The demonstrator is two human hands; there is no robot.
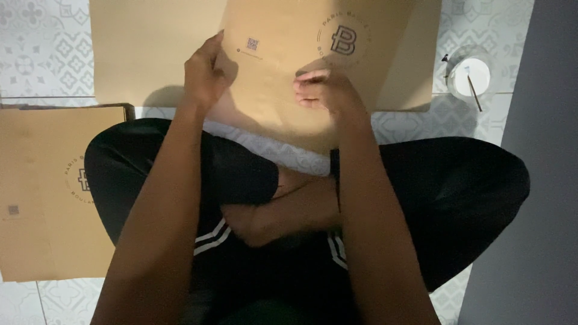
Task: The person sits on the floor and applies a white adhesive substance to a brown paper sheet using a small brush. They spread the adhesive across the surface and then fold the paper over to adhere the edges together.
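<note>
The left hand (206, 72) grips the near-left edge of a flat brown paper bag (283, 78) with a round printed emblem, while the right hand (325, 90) presses fingers down on it. Left of the left hand lies a stack of similar brown bags (42, 192) on the patterned tile floor (36, 54). Right of the right hand stands a small clear cup (471, 77) holding a thin stick.

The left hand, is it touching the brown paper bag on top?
Touching. The head view shows the left hand gripping the left edge of the brown paper bag, thumb over it, with no gap between them.
</note>
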